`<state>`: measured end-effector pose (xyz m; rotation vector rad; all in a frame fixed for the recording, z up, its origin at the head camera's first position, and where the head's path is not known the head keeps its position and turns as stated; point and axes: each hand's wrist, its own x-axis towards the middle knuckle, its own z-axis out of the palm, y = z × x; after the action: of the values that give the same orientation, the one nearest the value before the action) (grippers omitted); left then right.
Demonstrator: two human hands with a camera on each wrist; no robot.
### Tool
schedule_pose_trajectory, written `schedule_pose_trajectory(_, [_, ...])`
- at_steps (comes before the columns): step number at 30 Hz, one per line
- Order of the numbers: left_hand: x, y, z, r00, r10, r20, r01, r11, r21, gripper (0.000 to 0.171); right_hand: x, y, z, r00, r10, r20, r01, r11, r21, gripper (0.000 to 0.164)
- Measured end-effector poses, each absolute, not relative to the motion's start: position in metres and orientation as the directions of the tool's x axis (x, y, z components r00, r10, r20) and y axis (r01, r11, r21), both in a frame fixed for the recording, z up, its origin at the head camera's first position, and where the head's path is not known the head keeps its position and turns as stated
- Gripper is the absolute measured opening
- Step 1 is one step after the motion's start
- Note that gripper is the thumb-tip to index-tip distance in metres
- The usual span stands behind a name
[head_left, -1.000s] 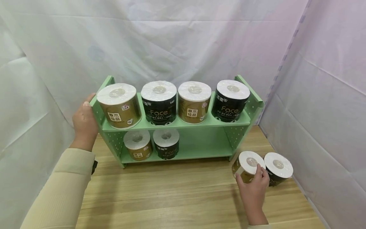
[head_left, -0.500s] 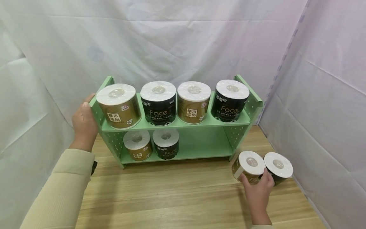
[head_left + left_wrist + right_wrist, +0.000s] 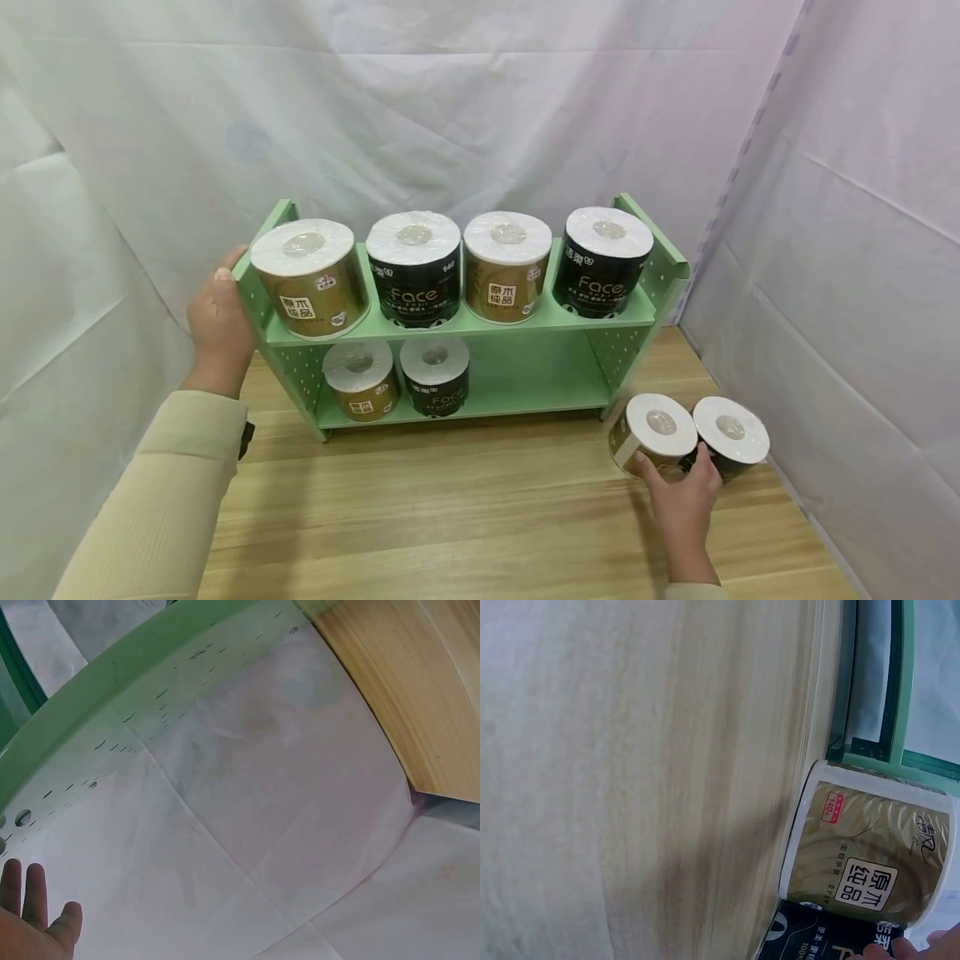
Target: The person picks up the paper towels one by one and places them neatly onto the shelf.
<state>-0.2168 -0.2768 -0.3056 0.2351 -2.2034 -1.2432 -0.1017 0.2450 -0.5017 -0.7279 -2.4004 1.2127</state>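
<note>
A two-tier green shelf (image 3: 461, 332) holds toilet rolls in gold and black wrappers, several on top. Below, a gold roll (image 3: 362, 380) and a black roll (image 3: 435, 377) stand at the left. My left hand (image 3: 221, 329) is against the outer left panel (image 3: 142, 712); its visible fingers look straight in the left wrist view. On the table at the right, a gold roll (image 3: 652, 435) stands beside a black roll (image 3: 729, 437). My right hand (image 3: 684, 508) is at their fronts, thumb near the gold roll, fingers by the black one. Only its fingertips (image 3: 904, 949) show in the right wrist view.
The wooden table (image 3: 450, 508) extends in front of the shelf. White cloth (image 3: 450, 100) hangs behind and on both sides. The right cloth wall (image 3: 847, 317) comes close to the loose black roll. The shelf's right panel (image 3: 656, 267) stands just left of the loose gold roll.
My right hand has shifted slightly right, its fingers leaving the gold roll's top edge for the front of the black roll. The left hand and the rolls stay in place.
</note>
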Motion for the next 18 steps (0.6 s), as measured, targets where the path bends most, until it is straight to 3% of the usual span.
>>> schedule_pose_trajectory(18, [-0.215, -0.276, -0.305, -0.816, -0.417, 0.401, 0.122, 0.553, 0.824, 0.050, -0.113, 0.257, -0.505, -0.826, 0.562, 0.033, 0.277, 0.457, -0.846, 0.103])
